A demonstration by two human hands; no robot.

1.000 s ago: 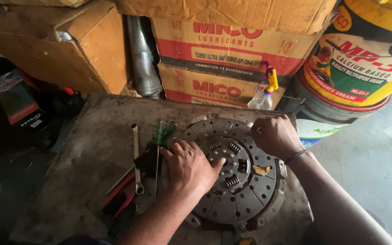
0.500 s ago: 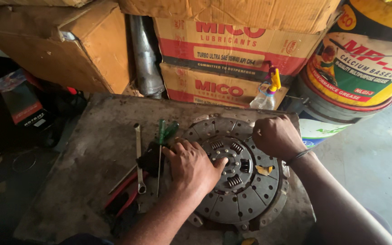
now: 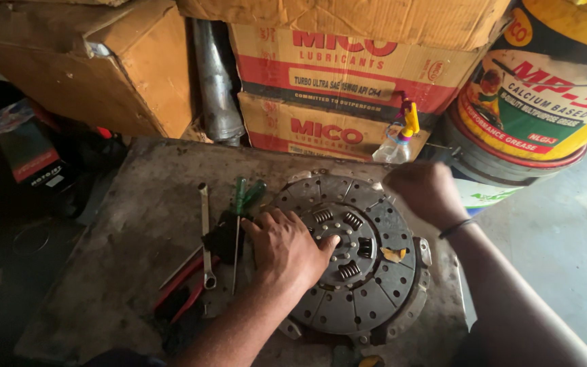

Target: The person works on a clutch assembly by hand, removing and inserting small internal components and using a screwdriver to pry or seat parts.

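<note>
bench (image 3: 137,224): grimy slab, fills the near half of frame, everything sits on it.
cartons (image 3: 334,88): stacked cardboard along the far wall, all shut, contents not visible.
drum (image 3: 538,102): big yellow printed pail far right, lid on, can't see inside.
clutch disc (image 3: 368,292): round metal disc w/ hub springs, lying flat centre-right on the bench, near edge close to the bench lip. Small yellowish scrap on its right side.
your left hand (image 3: 287,248): palm down, fingers spread, pressing on the hub and left part of the disc. Pinning it, not gripping anything.
your right hand (image 3: 426,190): closed fist at the disc's far-right rim. Something thin and dark pokes out to the right, prob a tool handle, but can't tell what it has hold of.
step: looks like you're bracing the disc w/ the left while the right works at the far rim.
next: by my read, keep left pressure steady so the disc doesn't spin or slide; right needs a square seat on whatever it's working before loading it.
tools: green-handled screwdrivers (image 3: 242,204), a spanner (image 3: 205,234) and red-handled pliers (image 3: 185,289) lie just left of the disc, near your left hand, untouched.
bottle (image 3: 399,139): small clear squeeze bottle, yellow nozzle, upright at the far edge by the cartons; fill lvl unclear.
</note>
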